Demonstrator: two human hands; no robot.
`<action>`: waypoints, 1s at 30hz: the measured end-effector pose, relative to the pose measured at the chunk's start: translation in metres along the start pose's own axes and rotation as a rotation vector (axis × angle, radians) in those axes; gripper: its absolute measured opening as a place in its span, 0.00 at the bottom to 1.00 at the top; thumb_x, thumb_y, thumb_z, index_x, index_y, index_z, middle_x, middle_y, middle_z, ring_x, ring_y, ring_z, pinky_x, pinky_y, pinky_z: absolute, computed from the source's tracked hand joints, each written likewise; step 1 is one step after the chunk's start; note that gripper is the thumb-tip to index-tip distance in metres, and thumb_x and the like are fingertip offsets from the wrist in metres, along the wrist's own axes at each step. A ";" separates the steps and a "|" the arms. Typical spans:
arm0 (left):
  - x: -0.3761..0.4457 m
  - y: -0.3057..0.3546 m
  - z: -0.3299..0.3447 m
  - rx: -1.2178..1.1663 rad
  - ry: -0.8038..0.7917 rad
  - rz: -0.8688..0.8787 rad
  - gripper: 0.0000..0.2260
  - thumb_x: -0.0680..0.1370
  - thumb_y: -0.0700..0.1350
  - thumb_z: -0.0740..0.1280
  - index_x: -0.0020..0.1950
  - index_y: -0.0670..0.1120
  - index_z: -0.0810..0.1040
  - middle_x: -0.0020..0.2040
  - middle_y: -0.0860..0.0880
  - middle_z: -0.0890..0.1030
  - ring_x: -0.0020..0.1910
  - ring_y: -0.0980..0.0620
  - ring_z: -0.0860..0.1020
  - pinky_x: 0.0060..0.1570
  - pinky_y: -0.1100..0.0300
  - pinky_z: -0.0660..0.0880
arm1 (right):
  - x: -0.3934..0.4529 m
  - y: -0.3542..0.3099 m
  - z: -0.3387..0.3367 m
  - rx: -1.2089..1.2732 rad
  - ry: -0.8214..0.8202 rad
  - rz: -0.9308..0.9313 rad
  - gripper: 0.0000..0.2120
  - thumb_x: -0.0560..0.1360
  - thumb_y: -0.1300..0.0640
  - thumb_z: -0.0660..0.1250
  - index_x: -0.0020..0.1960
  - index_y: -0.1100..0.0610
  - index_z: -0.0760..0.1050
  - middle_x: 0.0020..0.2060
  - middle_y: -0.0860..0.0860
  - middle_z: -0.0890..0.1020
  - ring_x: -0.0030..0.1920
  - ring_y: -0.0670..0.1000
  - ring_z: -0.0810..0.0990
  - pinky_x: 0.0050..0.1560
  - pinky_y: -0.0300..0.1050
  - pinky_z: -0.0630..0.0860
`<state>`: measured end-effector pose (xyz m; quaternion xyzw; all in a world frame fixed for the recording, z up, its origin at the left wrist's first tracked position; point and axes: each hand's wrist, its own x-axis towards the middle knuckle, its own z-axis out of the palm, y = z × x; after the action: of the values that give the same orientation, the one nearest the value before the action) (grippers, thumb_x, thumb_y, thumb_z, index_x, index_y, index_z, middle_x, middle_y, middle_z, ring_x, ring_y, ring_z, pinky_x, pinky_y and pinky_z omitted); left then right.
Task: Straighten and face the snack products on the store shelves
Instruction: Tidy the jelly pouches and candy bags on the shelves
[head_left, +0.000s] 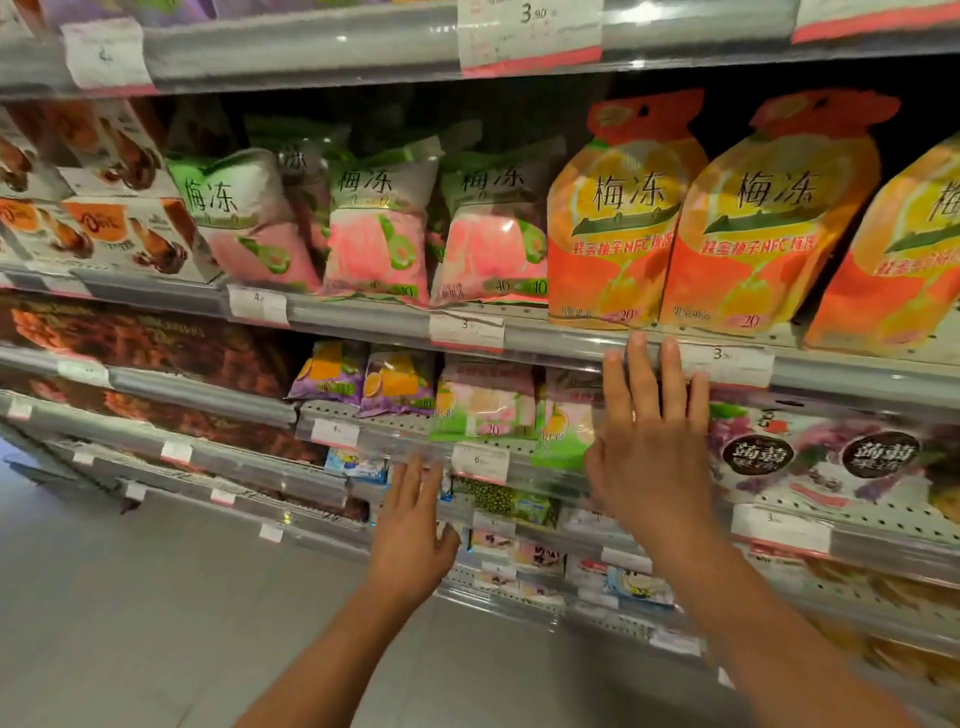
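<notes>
Fingers (640, 364) of the right hand (649, 452) spread straight and empty just below the glossy orange stand-up jelly pouches (618, 234) on the grey shelf rail (566, 340); soft, light, probably slippery, best nudged by their side seams.

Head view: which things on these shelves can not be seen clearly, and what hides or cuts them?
- Green pouch: the right hand covers its right part.
- Orange pouch at far right: cut off by the frame edge.
- Price tags: print too small and blurred to read fully.
- Low packets: blurred, partly behind the left hand.
- Top shelf: goods cut off by the upper edge.
</notes>
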<state>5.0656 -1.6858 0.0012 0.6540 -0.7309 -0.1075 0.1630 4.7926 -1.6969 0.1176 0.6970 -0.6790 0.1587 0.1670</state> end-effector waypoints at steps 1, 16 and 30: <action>0.001 0.000 0.010 0.013 -0.040 -0.002 0.38 0.77 0.50 0.68 0.83 0.50 0.53 0.83 0.48 0.44 0.82 0.42 0.45 0.78 0.43 0.56 | -0.001 0.002 0.000 -0.013 -0.008 -0.005 0.43 0.74 0.52 0.67 0.82 0.58 0.49 0.82 0.56 0.47 0.81 0.63 0.43 0.78 0.68 0.47; 0.031 -0.019 0.084 0.054 -0.003 0.216 0.45 0.73 0.51 0.70 0.83 0.52 0.46 0.84 0.47 0.43 0.82 0.40 0.45 0.75 0.36 0.59 | -0.035 -0.026 0.030 0.068 0.174 0.075 0.35 0.74 0.59 0.66 0.79 0.61 0.61 0.80 0.60 0.58 0.81 0.61 0.53 0.77 0.65 0.57; 0.040 -0.041 0.140 -0.081 0.346 0.438 0.38 0.75 0.57 0.59 0.83 0.51 0.51 0.84 0.50 0.45 0.82 0.44 0.40 0.75 0.42 0.55 | -0.115 -0.041 0.218 0.033 0.211 0.100 0.35 0.74 0.51 0.64 0.78 0.60 0.62 0.79 0.59 0.61 0.80 0.60 0.57 0.78 0.64 0.51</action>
<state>5.0465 -1.7383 -0.1396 0.4821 -0.8112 0.0145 0.3305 4.8288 -1.6911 -0.1291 0.6442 -0.6890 0.2505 0.2181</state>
